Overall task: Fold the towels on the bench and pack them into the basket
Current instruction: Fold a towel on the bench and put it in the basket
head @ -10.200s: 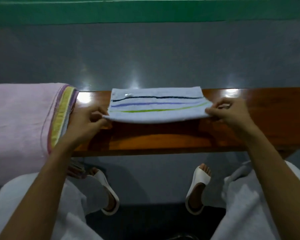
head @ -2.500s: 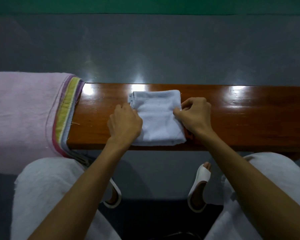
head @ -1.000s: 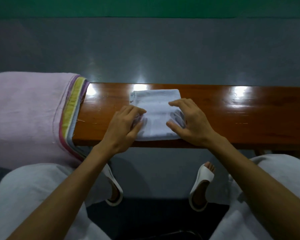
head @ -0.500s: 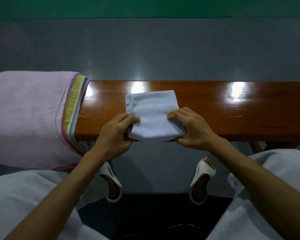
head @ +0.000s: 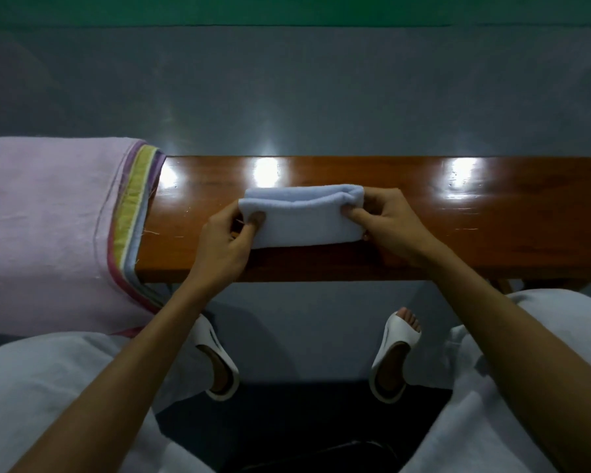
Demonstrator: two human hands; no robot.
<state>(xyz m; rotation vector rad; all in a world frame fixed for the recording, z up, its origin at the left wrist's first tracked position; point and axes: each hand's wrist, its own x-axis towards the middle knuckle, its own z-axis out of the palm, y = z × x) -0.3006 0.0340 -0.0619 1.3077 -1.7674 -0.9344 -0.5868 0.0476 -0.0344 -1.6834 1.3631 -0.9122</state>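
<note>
Head view.
- White towel point(head: 304, 220): soft terry. It was a square half a second ago and is now halved into a narrow band, lying mid-surface point(head: 492, 213) on glossy brown wood.
- My left hand point(head: 226, 237) pinches its left end and my right hand point(head: 386, 223) its right end.
- I judge it ready to pack.
- Pink towel point(head: 48, 216): striped hem, draped over the surface's left end, unfolded.
</note>
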